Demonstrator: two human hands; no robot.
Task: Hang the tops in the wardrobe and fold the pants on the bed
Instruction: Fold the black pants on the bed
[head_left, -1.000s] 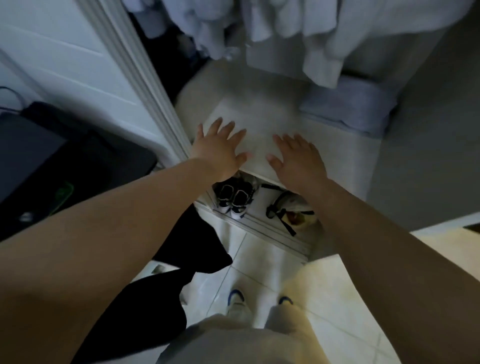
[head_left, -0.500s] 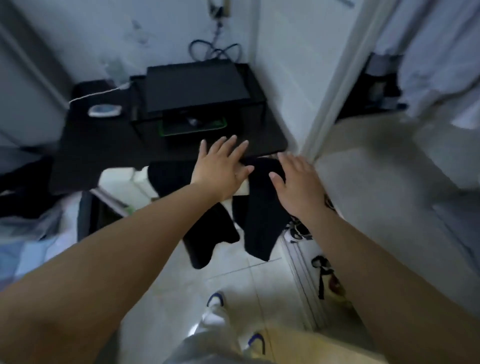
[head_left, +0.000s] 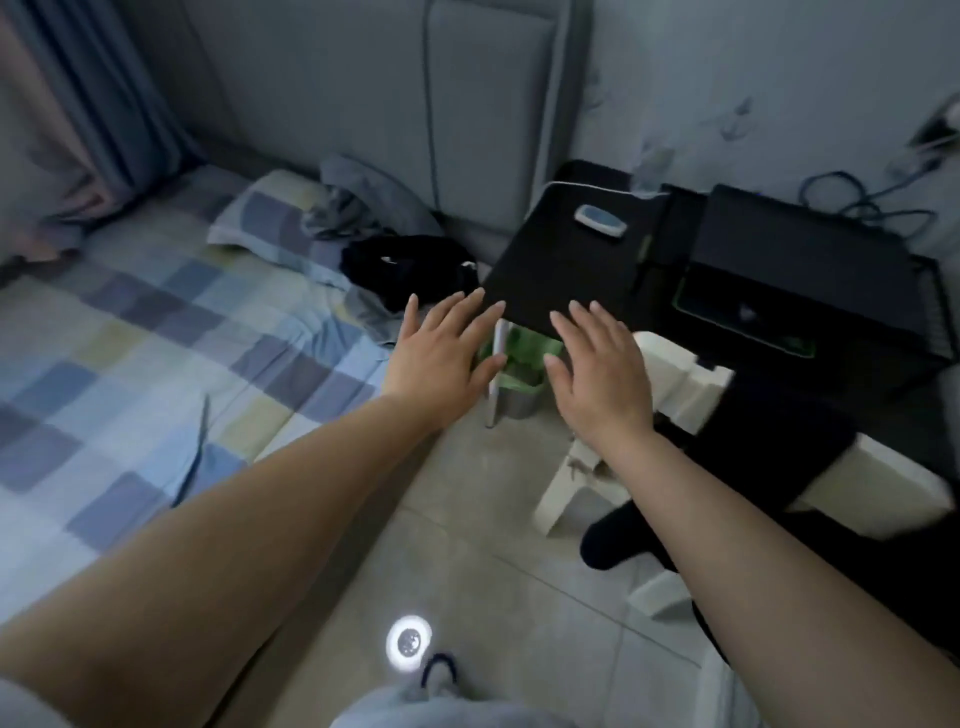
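My left hand (head_left: 444, 353) and my right hand (head_left: 597, 374) are stretched out in front of me over the floor, fingers spread, holding nothing. On the left lies the bed (head_left: 130, 338) with a checked blue sheet. A black garment (head_left: 405, 265) is bunched at the bed's far corner, beside a grey garment (head_left: 358, 208) near the pillow. Another black garment (head_left: 753, 467) hangs over a white stool (head_left: 675, 384) on the right, under my right forearm. The wardrobe is out of view.
A black side table (head_left: 566, 260) with a small remote stands ahead, next to a black device (head_left: 795, 270) on a wire stand. A bin with a green liner (head_left: 519, 369) sits below the table. Tiled floor (head_left: 467, 519) runs between bed and stool.
The view has swung left, from the wardrobe past the black table to the bed. Both hands stay outstretched and empty throughout.
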